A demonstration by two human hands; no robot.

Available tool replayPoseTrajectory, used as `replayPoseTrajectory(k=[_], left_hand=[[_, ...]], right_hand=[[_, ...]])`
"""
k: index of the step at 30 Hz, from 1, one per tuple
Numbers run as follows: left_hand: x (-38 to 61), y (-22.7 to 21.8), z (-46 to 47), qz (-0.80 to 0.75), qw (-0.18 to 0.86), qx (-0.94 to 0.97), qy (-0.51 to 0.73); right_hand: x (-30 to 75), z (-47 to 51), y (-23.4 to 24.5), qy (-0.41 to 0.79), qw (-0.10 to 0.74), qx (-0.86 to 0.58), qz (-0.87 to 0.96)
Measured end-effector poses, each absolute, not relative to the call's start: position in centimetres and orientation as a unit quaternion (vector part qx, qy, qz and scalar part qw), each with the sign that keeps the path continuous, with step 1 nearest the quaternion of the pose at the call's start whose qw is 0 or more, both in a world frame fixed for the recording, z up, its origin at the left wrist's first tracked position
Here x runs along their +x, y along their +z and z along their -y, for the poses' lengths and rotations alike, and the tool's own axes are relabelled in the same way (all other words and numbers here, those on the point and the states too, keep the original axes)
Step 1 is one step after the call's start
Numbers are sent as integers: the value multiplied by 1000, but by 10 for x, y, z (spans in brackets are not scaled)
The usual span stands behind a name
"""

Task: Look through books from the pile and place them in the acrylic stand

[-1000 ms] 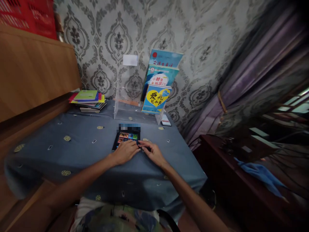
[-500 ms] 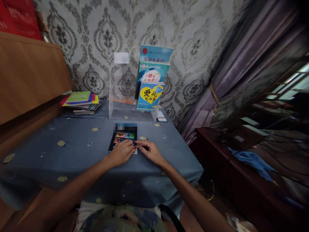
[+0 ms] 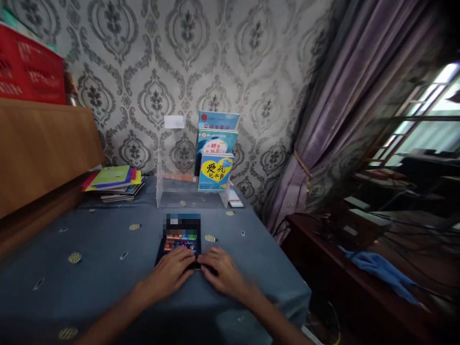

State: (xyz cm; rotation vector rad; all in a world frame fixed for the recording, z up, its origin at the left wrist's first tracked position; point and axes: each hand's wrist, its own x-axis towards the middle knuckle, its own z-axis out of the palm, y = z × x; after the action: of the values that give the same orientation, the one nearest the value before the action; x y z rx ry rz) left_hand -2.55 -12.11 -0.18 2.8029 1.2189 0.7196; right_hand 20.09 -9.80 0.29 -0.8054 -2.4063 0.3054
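Observation:
A dark book with a colourful cover [image 3: 180,238] lies flat on the blue-grey tablecloth [image 3: 100,258] in front of me. My left hand [image 3: 171,272] rests on its near edge, fingers curled over the lower cover. My right hand [image 3: 221,273] lies beside it at the book's near right corner, fingers bent down against the edge. Whether either hand grips the book or only presses on it is unclear.
A clear acrylic stand [image 3: 168,191] at the back holds three tiered picture books [image 3: 214,158]. A stack of thin colourful books [image 3: 113,182] lies back left beside a wooden headboard [image 3: 43,153]. Purple curtains [image 3: 323,120] and a dark side table [image 3: 359,268] stand to the right.
The camera has tilted up and swung slightly, so the table and hands sit lower in view. Both hands stay at the book's near edge, closer together.

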Motion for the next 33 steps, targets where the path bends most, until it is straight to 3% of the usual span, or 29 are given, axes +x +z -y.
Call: replayPoseTrajectory(k=[12, 25, 33], left_hand=[[-89, -38, 107, -467, -58, 854, 221], [-85, -37, 110, -447, -86, 855, 250], [-85, -33, 113, -454, -68, 859, 227]], right_hand=[[181, 103, 18, 58, 201, -364, 907], [158, 4, 13, 74, 178, -435, 880], [157, 3, 5, 82, 183, -449, 871]])
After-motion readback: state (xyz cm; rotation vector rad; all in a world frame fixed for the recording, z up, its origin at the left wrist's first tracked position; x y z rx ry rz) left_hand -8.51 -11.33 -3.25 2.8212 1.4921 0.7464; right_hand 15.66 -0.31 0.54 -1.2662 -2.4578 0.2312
